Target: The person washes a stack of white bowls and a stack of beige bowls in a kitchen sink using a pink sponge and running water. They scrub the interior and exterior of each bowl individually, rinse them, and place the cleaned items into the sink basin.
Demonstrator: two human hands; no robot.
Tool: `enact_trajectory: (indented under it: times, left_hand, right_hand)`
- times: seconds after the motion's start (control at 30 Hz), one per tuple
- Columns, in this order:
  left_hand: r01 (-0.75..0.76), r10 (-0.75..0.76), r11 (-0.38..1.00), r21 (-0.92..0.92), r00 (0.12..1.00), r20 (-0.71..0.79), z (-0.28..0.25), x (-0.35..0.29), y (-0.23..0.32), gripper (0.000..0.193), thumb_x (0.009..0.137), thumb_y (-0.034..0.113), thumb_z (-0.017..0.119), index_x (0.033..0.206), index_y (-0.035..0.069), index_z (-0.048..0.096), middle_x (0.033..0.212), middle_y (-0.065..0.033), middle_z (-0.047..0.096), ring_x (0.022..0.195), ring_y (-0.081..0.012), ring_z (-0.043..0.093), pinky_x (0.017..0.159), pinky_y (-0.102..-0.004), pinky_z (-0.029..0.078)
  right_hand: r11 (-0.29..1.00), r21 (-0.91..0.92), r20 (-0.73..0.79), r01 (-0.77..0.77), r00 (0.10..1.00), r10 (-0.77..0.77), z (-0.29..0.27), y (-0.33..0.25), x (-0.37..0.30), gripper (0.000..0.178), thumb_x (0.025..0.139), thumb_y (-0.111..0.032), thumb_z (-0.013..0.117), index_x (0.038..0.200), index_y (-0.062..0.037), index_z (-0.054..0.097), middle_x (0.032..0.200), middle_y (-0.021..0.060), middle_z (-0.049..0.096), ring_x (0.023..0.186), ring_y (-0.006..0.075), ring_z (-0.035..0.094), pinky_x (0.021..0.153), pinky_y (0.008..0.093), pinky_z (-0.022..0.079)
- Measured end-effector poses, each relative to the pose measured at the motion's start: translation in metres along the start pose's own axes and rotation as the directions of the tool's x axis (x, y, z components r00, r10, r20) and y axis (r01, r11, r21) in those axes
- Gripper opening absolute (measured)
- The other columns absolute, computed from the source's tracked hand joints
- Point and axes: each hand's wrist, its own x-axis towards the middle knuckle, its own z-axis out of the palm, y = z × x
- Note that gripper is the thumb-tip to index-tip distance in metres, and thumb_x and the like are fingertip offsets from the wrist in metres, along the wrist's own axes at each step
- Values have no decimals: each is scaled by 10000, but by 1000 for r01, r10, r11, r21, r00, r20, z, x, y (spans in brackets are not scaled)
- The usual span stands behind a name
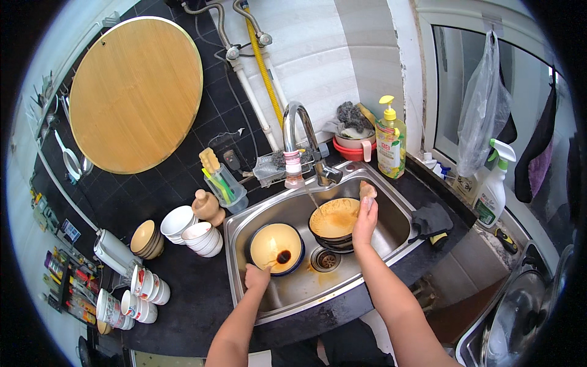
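In the left half of the steel sink (287,306), my left hand (257,277) grips the near rim of a bowl (263,240). The bowl is cream inside and dark blue at the rim, with a pool of dark sauce in it. To its right, a stack of dark-sided bowls (333,221) has brownish residue in the top one. A thin stream of water falls from the faucet (293,162) to that stack's left edge. My right hand (365,223) is raised at the stack's right, its fingers closed around a small pinkish-tan sponge-like piece (367,191).
White bowls (202,238), tan bowls (147,238) and stacked cups (139,306) stand on the black counter at left. A soap pump bottle (391,144) stands behind the sink, a spray bottle (491,189) at right. A dark cloth (431,221) lies over the right edge.
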Motion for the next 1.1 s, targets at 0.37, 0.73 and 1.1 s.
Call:
enact_trajectory:
  times: [0.37,0.73,1.1]
  left_hand:
    - [397,-237,640,-658,916,323,25,16,8,273,830,171,513,877,-97,536,619,-170,586,449,-278,601,330,-370,483]
    - [-159,132,889,-430,987,-93,-55,30,31,198,747,81,521,821,-101,508,632,-228,590,475,-288,608,406,-378,487]
    - [-714,814,581,392,498,-301,-74,-15,41,126,754,99,561,754,40,450,606,-151,573,510,-301,597,471,-388,496]
  right_hand:
    - [997,-76,70,15,998,-10,0,2,-3,411,910,-338,439,1134,2,493,1018,198,570,943,330,536,820,370,400]
    - [990,-132,176,54,984,-30,2,-7,-11,402,907,-361,432,1047,4,525,973,207,581,921,364,535,796,399,401]
    - [979,30,729,-200,675,115,1,-3,-27,384,874,-364,530,777,3,587,668,-14,510,640,84,458,584,232,376]
